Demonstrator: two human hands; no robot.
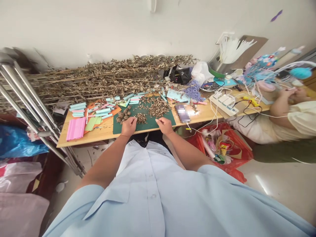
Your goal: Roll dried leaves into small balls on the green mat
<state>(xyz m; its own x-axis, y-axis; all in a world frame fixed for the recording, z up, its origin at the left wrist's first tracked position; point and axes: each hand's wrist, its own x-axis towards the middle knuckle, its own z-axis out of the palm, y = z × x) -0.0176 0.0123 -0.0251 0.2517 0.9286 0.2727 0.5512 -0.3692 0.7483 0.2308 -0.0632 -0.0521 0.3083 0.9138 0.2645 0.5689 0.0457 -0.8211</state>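
My left hand [129, 126] rests closed over the front of a dark green cutting mat [145, 125]. Just left of it sits a cluster of round brown balls [123, 114]. A small heap of dried leaves [141, 118] lies right beside its fingers. My right hand [165, 126] is also closed, at the mat's front right, with its thumb toward the left hand. Beyond it spreads a larger pile of dried leaves [159, 107]. The two hands are apart; whatever either one may hold is hidden inside the fingers.
Blue and pink paper rolls [78, 106] and pink sheets [75, 128] lie at left. Bundled dried stalks [106, 79] line the wall. A power strip [224, 103] with cables stands right, above a red bag [237, 154]. Another person's arm [277, 107] is at far right.
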